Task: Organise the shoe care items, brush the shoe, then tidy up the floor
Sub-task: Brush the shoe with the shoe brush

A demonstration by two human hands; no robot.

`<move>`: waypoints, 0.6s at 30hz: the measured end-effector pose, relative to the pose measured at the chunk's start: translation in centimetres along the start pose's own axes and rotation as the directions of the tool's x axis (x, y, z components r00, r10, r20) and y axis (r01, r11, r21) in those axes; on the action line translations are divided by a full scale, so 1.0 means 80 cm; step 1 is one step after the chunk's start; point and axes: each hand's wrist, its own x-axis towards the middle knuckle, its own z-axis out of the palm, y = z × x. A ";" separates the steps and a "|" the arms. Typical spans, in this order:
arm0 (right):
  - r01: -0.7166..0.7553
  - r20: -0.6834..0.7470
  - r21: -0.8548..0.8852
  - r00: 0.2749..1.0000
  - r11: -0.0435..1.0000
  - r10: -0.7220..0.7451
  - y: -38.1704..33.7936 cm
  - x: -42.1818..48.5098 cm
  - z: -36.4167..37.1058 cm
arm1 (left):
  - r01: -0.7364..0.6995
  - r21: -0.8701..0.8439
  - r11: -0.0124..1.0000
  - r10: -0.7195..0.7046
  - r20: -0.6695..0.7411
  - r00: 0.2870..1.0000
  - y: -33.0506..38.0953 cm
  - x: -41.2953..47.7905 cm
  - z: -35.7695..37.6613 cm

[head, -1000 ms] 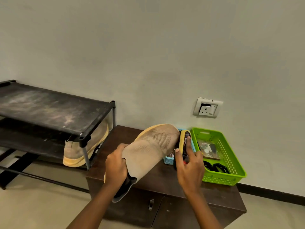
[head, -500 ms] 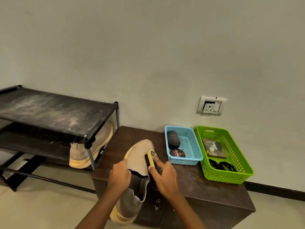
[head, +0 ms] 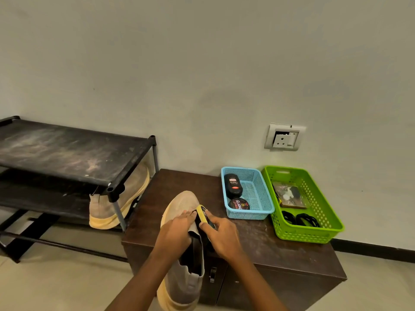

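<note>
A beige knit shoe (head: 183,204) with a yellow sole lies toe-away over the front left of the dark wooden cabinet (head: 265,241), its heel hanging past the front edge. My left hand (head: 177,232) grips the shoe across its upper near the opening. My right hand (head: 221,235) holds a yellow-backed shoe brush (head: 203,213) pressed against the shoe's right side. A blue basket (head: 258,196) behind holds a black polish bottle (head: 233,185) and a round polish tin (head: 239,204).
A green basket (head: 314,225) with a packet and black coils stands at the cabinet's right. A black shoe rack (head: 67,158) stands to the left, with the matching beige shoe (head: 119,203) on its lower shelf. A wall socket (head: 284,136) is above the baskets.
The shoe has come down from in front of the baskets to the cabinet's front left, toe pointing away. My right hand with the brush has slid forward along the shoe's side.
</note>
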 end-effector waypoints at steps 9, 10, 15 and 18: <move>0.145 -0.161 0.048 0.978 0.988 -0.135 -0.020 -0.003 -0.039 | -0.277 -0.230 0.933 0.183 -0.360 0.915 -0.020 -0.006 0.012; 0.196 -0.190 0.011 0.963 0.981 -0.190 -0.022 -0.005 -0.046 | -0.299 -0.275 0.914 0.174 -0.400 0.900 -0.017 -0.008 0.006; 0.453 -0.088 -0.186 0.876 0.872 -0.474 -0.050 -0.052 -0.057 | -0.377 -0.503 0.778 0.059 -0.538 0.841 -0.009 -0.013 -0.018; 0.527 -0.043 -0.311 0.824 0.791 -0.566 -0.054 -0.061 -0.063 | -0.372 -0.615 0.695 -0.017 -0.531 0.847 -0.006 -0.013 -0.028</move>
